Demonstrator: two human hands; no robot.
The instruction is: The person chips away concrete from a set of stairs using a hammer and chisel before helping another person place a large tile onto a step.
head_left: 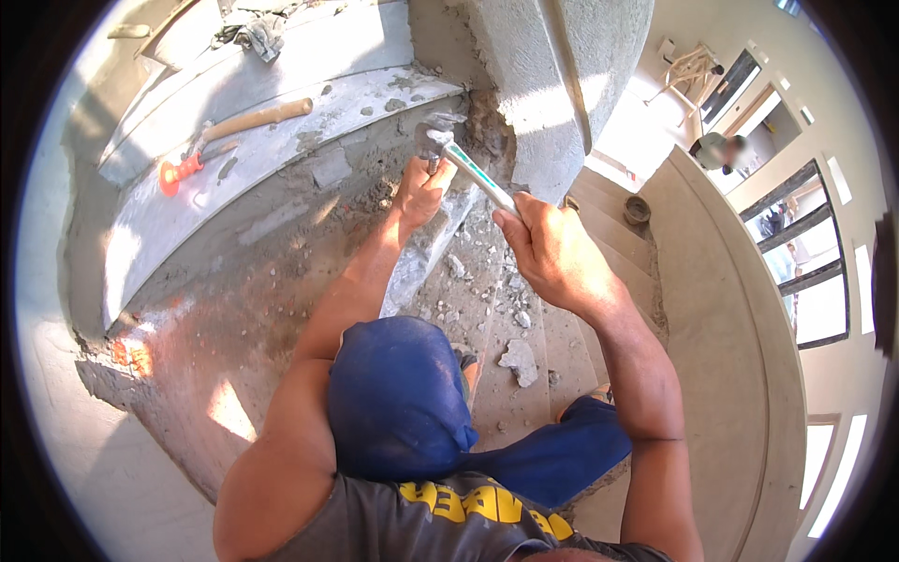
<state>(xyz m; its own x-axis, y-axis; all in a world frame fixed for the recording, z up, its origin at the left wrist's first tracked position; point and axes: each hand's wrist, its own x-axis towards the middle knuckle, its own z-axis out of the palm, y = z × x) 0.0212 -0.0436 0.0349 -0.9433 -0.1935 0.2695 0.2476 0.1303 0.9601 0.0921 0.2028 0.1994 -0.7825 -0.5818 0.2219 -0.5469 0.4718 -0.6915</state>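
Observation:
My left hand (420,192) is closed round a metal chisel (433,164), held against rough, broken concrete (487,122) at the top middle. In my right hand (541,245) is a hammer (479,176) with a pale, green-striped handle, its head just over the chisel's top; whether they touch I cannot tell. A pale slab edge (407,281) runs below the chisel. Grey concrete chunks and crumbs (518,363) lie on the dusty stair tread beside my knee.
A marble step (384,89) at left bears a wooden-handled tool (267,117), an orange-handled tool (176,173) and crumbs. Curved stairs descend right beside a low wall (721,375), with a container (637,208) on one step. Another person (712,155) stands below.

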